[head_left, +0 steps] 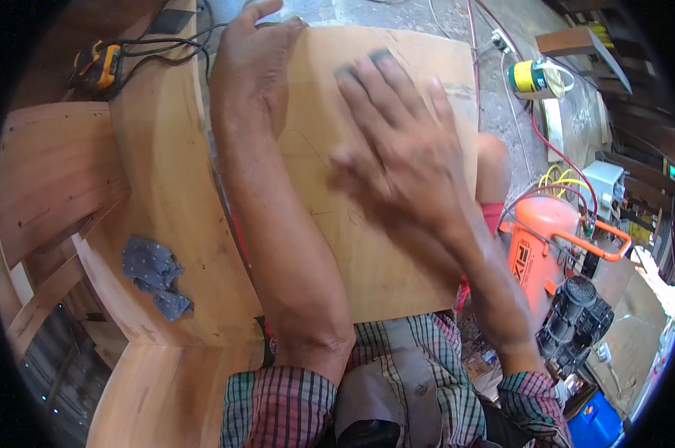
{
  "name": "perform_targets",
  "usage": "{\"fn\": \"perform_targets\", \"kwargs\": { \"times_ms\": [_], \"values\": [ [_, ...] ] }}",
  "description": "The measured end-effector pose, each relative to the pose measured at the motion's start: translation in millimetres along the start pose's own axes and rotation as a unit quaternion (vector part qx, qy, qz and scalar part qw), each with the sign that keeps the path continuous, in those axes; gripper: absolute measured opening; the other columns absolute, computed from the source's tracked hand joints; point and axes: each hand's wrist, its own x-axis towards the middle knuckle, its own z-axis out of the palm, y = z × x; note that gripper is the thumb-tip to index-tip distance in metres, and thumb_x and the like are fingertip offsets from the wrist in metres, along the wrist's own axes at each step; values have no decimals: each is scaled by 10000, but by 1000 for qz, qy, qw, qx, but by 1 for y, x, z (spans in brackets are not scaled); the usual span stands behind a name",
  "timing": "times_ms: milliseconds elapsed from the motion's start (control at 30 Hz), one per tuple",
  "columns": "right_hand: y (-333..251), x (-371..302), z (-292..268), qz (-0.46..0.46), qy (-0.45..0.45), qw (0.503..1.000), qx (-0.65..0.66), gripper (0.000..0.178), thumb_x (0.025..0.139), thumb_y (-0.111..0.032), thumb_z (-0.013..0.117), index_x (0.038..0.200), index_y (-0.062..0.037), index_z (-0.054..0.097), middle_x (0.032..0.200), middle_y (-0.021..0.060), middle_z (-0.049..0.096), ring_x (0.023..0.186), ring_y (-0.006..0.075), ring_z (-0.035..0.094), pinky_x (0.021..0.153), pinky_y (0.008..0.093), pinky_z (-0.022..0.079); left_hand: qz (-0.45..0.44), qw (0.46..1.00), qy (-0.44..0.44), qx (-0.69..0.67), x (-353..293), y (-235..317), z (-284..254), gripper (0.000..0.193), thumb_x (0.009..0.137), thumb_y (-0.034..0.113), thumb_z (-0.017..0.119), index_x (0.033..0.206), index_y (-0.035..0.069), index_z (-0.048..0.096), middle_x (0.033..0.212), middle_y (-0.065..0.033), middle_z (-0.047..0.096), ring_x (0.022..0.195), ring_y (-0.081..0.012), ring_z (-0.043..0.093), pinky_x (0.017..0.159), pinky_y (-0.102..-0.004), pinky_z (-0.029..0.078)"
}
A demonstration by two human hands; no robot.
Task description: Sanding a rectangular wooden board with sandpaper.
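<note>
A pale wooden panel (315, 246) lies across my lap, with thin dark pencil-like marks on its face. My left hand (259, 63) grips its far left corner, the thumb sticking out and the other fingers bent over the edge, partly hidden. Flat over the panel's upper right part is my right hand (408, 138), slightly blurred by motion. Under its fingers is a dark grey piece of sandpaper (381, 55), of which only bits show past the fingertips.
On the left, a wooden cabinet-like piece (166, 149) bears a crumpled blue dotted cloth (157, 276) and a yellow-black power tool (98, 67) with a black cord. To the right stand an orange air compressor (539, 254), a yellow-green bucket (535, 78) and a blue container (595, 422).
</note>
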Motion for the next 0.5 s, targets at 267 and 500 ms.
{"fn": "perform_targets", "kwargs": {
  "times_ms": [267,500],
  "values": [
    [4,12,-1,37,-93,992,-71,641,917,-543,399,1428,-156,391,1476,76,375,1379,267,319,1089,565,179,-12,999,9,34,0,0,8,441,849,23,625,1260,-53,484,1033,-145,614,944,-184,622,843,-237,497],
    [-7,-14,-7,42,-55,997,-18,571,893,-531,475,1290,-124,538,1381,110,468,1305,304,398,1039,615,252,-3,995,44,87,-4,8,19,455,849,44,630,1269,-59,488,1026,-136,621,930,-182,620,822,-244,483]
  ]
}}
